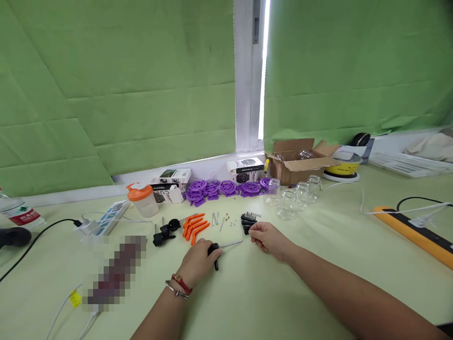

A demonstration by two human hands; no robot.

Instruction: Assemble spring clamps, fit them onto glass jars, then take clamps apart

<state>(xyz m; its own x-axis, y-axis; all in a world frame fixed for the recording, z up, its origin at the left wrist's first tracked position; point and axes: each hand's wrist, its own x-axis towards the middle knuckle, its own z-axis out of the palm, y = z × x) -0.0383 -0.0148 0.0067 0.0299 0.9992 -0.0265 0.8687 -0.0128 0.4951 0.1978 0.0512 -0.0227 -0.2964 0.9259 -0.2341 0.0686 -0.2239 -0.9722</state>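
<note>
My left hand (200,259) is closed around a black part with a metal shaft (231,243), the shaft pointing right along the tabletop. Thumb and fingers of my right hand (267,238) are pinched together beside a small pile of black plastic pieces (246,226); whatever they hold is hidden. Several springs (252,215) lie behind that pile. Between the hands and farther back are metal pins (215,218) and tiny loose bits (231,223). Orange bent handles (196,227) lie beyond my left hand, with more black shafted parts (164,233) to their left.
Purple plastic parts (227,188) line the back, near printed boxes (245,165). Clear jars (302,191) stand before an open cardboard box (300,169). An orange-lidded cup (142,200) and power strip (112,217) are left; an orange-black strip (417,233) is right.
</note>
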